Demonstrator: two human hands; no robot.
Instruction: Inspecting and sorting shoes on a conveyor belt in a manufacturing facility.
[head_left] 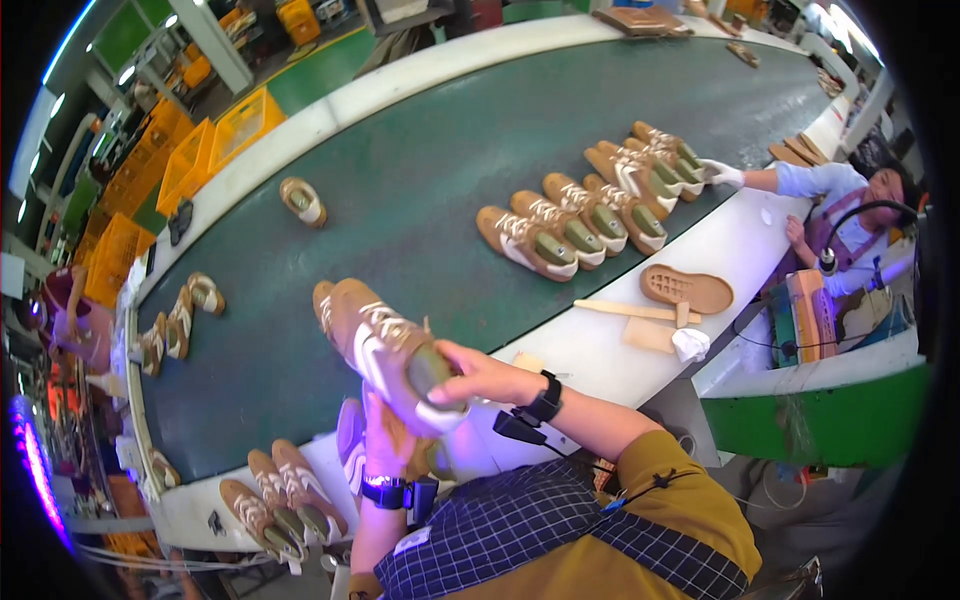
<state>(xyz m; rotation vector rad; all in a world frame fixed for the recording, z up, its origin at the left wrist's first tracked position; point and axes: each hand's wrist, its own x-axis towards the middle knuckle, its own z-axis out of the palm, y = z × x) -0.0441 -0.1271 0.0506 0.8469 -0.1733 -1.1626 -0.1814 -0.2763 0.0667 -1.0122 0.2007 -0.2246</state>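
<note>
A brown shoe [385,330] with white side stripes and a green lining sits at the middle of my view, tilted above the near edge of the belt [410,190], toe pointing up and to the left; I have its collar and heel pinched by the right hand [485,378], thumb over the collar's edge, so most of the shoe extends beyond the grip; the left hand [383,440] is beneath the heel end, its fingers partly hidden, and I cannot tell how far they are closed or what they bear; another brown toe [322,302] shows just behind the shoe's left side; farther out, I see three matching shoes [272,480] on the white ledge at lower left, a row of shoes [575,222] on the belt to the right, a loose brown sole [688,288] on the right-hand ledge and, past it, a co-worker's gloved hand [722,175] at the row's far end
</note>
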